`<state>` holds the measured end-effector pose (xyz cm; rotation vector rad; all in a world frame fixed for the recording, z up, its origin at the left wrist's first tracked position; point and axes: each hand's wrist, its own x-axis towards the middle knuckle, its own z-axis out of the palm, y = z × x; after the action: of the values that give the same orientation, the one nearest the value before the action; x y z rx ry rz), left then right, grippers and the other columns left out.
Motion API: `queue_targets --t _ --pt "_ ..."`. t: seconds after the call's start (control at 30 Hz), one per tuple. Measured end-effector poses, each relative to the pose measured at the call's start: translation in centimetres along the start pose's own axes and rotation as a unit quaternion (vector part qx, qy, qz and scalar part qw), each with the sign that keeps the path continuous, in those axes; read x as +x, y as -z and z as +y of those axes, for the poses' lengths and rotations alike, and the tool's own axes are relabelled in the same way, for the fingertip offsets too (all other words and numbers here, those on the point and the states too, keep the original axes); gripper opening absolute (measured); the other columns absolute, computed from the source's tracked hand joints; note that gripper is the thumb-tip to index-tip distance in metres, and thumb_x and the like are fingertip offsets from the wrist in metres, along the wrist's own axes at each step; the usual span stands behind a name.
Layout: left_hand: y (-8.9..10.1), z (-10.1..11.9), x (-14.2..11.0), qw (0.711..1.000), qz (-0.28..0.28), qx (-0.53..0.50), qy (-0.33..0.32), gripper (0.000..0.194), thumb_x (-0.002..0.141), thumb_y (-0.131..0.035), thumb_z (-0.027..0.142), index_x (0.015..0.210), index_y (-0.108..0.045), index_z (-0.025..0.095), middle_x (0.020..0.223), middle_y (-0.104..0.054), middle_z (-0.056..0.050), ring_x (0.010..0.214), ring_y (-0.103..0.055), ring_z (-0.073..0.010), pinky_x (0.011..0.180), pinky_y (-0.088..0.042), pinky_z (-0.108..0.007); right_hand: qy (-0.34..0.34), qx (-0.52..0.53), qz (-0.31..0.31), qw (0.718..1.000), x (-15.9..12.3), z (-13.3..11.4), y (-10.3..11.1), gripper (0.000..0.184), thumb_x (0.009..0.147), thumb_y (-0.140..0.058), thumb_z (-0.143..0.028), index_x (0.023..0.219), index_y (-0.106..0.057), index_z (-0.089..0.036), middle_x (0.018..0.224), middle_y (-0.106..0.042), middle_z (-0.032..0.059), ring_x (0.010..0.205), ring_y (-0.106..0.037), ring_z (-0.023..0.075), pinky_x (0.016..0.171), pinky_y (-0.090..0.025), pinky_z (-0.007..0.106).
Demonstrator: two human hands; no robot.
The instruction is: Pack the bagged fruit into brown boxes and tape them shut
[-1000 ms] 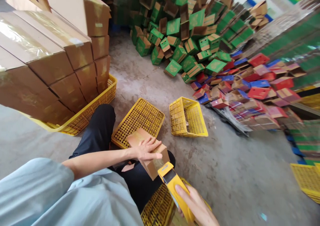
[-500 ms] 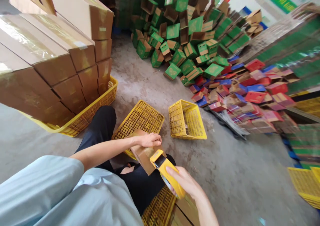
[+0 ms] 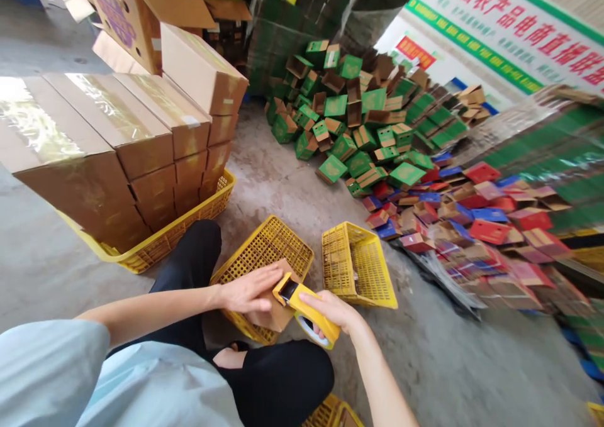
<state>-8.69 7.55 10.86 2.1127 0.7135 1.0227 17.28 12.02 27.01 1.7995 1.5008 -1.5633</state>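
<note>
A small brown cardboard box (image 3: 279,317) rests on an upturned yellow plastic crate (image 3: 274,244) in front of my knees. My left hand (image 3: 250,290) lies flat on the box with its fingers stretched out. In my right hand (image 3: 333,314) is a yellow tape dispenser (image 3: 314,310), its fingers wrapped round the body, with a roll of tape showing below. The dispenser's front end is against or just over the box's right side, close to my left fingertips; whether it touches I cannot tell.
Left stands a yellow crate (image 3: 136,262) stacked with taped cartons (image 3: 146,131). Another yellow crate (image 3: 394,295) lies beyond my right hand. Green boxes (image 3: 333,169) and red and blue boxes (image 3: 488,231) are heaped on the floor ahead. A further crate shows beneath me.
My left hand has gone from curled to flat on the box. The box and dispenser have moved forward from my knee onto the upturned crate, and the view has tilted up.
</note>
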Motion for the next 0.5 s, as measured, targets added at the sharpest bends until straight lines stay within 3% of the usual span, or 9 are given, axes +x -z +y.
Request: queue_targets --t 0.1,0.3,0.5 --pt "-1.0 -0.4 -1.0 0.993 -0.022 0.089 -0.069 0.090 0.101 -0.046 0.066 0.168 -0.011 0.017 0.170 -0.027 -0.018 0.159 -0.021 -0.0327 0.131 -0.020 -0.050 -0.001 0.006 0.006 1.000 -0.8 0.4 -0.7 0.057 0.091 -0.058 -0.071 0.072 -0.061 -0.018 0.052 -0.066 0.0048 0.040 -0.061 0.0166 0.043 -0.052 0.024" --pt "-1.3 -2.0 -0.3 0.981 -0.036 0.180 -0.062 0.056 0.108 -0.041 0.047 0.159 -0.042 0.024 0.161 -0.046 -0.010 0.156 -0.033 -0.0243 0.131 -0.017 -0.046 0.002 0.021 0.012 1.000 -2.3 1.2 -2.6 0.056 0.093 -0.053 -0.073 0.086 -0.063 -0.018 0.057 -0.070 0.0059 0.049 -0.068 0.0205 0.048 -0.055 0.026" --pt "-2.1 -2.8 -0.7 0.977 -0.017 0.206 -0.062 0.050 0.106 -0.043 0.040 0.153 -0.051 0.024 0.159 -0.049 -0.007 0.157 -0.029 -0.0235 0.132 -0.010 -0.050 0.006 0.049 0.032 0.998 -3.9 2.0 -3.3 0.055 0.092 -0.053 -0.074 0.090 -0.057 -0.019 0.059 -0.070 0.0065 0.050 -0.069 0.0200 0.047 -0.054 0.024"
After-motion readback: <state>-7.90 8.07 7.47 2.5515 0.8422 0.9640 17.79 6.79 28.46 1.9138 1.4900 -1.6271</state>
